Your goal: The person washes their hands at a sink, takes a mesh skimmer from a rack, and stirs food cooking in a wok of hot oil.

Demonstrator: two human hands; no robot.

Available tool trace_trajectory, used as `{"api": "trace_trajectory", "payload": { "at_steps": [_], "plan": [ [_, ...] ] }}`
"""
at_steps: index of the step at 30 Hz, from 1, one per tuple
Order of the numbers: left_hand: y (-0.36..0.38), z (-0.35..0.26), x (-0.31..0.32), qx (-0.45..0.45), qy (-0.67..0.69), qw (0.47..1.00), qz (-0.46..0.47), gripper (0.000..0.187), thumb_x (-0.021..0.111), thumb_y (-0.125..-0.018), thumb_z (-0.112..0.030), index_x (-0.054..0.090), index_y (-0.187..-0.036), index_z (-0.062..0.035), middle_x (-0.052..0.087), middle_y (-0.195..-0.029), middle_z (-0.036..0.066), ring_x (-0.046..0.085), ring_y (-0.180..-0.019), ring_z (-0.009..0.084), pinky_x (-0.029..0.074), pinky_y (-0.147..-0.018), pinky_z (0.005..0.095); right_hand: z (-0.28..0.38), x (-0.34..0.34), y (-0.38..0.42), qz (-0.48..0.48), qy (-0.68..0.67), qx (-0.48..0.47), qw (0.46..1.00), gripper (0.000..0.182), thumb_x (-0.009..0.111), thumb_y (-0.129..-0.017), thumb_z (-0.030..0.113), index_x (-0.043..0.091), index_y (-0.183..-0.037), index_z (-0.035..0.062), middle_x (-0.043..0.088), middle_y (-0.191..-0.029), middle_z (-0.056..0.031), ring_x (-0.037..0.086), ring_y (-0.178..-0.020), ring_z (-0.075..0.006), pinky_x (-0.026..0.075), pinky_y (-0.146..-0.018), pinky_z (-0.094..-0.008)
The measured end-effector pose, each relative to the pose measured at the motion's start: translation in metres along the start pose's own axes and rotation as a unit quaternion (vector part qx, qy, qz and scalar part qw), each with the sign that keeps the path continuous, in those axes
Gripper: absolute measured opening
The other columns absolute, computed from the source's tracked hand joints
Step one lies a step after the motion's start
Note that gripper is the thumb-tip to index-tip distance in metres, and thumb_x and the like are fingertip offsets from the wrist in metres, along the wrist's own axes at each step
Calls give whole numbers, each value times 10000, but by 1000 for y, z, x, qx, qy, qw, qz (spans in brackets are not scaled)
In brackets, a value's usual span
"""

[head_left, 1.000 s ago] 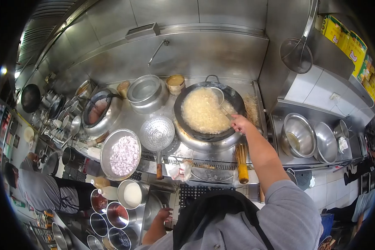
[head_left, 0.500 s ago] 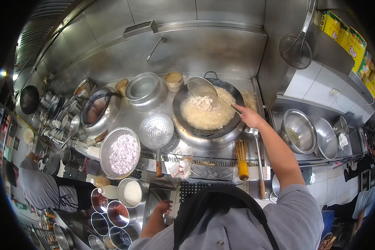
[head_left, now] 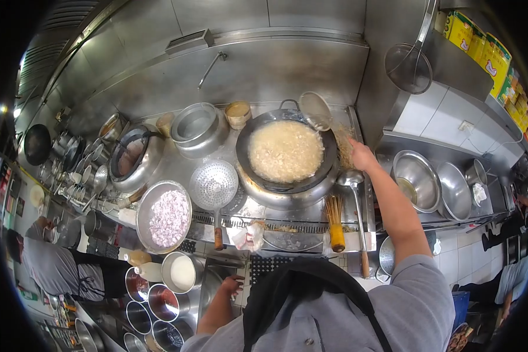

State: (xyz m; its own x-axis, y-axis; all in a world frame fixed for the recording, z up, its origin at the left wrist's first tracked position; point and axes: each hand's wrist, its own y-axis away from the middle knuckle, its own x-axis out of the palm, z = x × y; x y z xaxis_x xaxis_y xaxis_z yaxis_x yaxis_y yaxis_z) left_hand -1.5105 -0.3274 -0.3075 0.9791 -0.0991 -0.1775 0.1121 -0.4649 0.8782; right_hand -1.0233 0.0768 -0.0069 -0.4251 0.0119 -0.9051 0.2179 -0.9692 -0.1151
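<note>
My right grip (head_left: 362, 156) clasped the skimmer (head_left: 315, 110) handle; I judged lifting it level above the wok (head_left: 286, 154) best.

Grey short-slv shirt (head_left: 393, 311), blk apron strap (head_left: 311, 293)

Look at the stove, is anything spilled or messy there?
Yes. Pale shreds of food lie on the steel counter right beside the wok, just by the right hand, as if spilled over its rim. A crumpled rag also sits on the front edge.
</note>
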Motion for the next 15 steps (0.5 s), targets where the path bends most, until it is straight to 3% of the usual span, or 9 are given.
{"api": "trace_trajectory", "payload": {
  "at_steps": [2, 4, 6, 8, 9, 12, 15],
  "plan": [
    [-4, 14, -1, 16, -2, 1000, 7, 332, 548, -875, -80, 631, -1187, -157, 662, -964, 46, 626, -668, 147, 493, -510, 303, 11, 3, 1, 26, 33, 60, 997, 603, 457, -819, -21, 377, -1412, 54, 531, -1246, -283, 513, -1149, -426, 403, -978, -425],
    [-2, 26, -1, 14, 8, 1000, 5, 322, 539, -878, -100, 628, -1183, -151, 651, -905, 36, 594, -625, 136, 485, -500, 300, 14, 18, 6, 95, -21, 61, 993, 602, 448, -836, -15, 361, -1426, 70, 601, -1109, -265, 592, -981, -399, 470, -837, -427],
    [1, 38, 1, -7, 29, 1000, -3, 312, 542, -881, -99, 630, -1176, -148, 641, -844, 28, 571, -584, 128, 468, -470, 289, 11, 42, 6, 164, -156, 112, 968, 595, 434, -857, -9, 346, -1438, 86, 623, -946, -220, 607, -786, -338, 486, -669, -407],
    [1, 54, -1, -25, 25, 999, 3, 375, 471, -877, -53, 627, -1198, -169, 665, -969, 41, 631, -675, 144, 485, -543, 318, 4, 65, 5, 224, -361, 210, 881, 581, 413, -882, -4, 333, -1447, 102, 599, -759, -146, 558, -567, -245, 451, -474, -365],
    [2, 61, -2, -34, 23, 999, 5, 412, 436, -875, -29, 625, -1208, -180, 678, -1031, 47, 660, -720, 152, 493, -580, 333, 19, 67, 10, 218, -414, 230, 854, 558, 392, -908, 1, 329, -1450, 118, 458, -639, -38, 368, -442, -108, 302, -361, -270],
    [14, 70, 0, -53, -3, 998, 15, 470, 360, -859, -18, 616, -1219, -179, 675, -1054, 43, 659, -733, 160, 494, -610, 346, 39, 85, 11, 245, -467, 219, 821, 549, 396, -912, -2, 338, -1446, 114, 460, -636, -37, 371, -430, -107, 316, -367, -278],
    [13, 78, -5, -58, 1, 998, 23, 446, 374, -870, -33, 620, -1213, -177, 672, -1057, 40, 643, -712, 159, 493, -610, 350, 52, 101, 13, 246, -477, 184, 823, 520, 392, -929, 15, 354, -1438, 113, 454, -636, -26, 350, -424, -89, 301, -366, -266]
  ]
}}
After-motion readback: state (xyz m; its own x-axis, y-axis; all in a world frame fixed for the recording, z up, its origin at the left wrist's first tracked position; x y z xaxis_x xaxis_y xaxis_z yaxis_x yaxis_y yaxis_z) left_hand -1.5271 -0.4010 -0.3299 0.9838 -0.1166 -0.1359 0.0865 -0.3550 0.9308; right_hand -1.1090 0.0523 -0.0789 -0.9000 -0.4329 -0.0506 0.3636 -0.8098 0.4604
